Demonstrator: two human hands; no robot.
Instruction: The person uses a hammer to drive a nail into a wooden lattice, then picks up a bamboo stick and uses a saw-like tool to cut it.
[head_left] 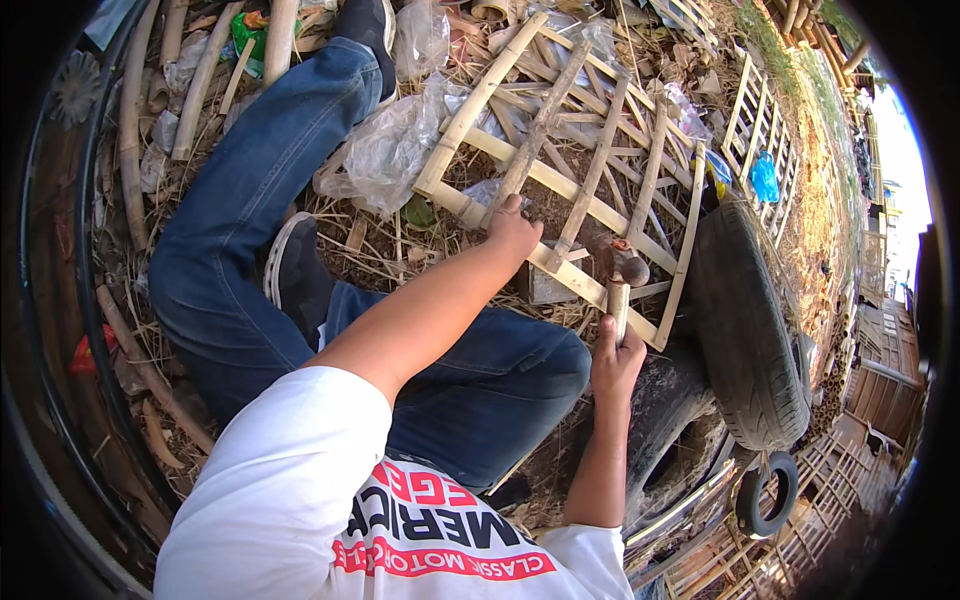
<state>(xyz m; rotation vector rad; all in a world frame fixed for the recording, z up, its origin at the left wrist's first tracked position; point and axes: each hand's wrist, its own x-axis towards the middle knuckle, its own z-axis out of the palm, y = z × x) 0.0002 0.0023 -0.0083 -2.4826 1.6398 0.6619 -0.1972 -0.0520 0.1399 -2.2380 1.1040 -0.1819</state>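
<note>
A bamboo lattice panel (590, 150) lies tilted in front of me, resting on a large black tyre (745, 320). My left hand (512, 232) presses down on a bamboo slat at the panel's near edge, fingers curled over it. My right hand (615, 355) grips the wooden handle of a hammer (622, 275), whose dark metal head sits just above the panel's lower slat. My legs in blue jeans (260, 200) stretch out to the left.
Crumpled clear plastic bags (385, 150) lie beside the panel. Loose bamboo poles (135, 110) and dry straw cover the ground at left. More bamboo lattice panels (755, 110) stand at the right, and a small tyre (765, 490) lies at lower right.
</note>
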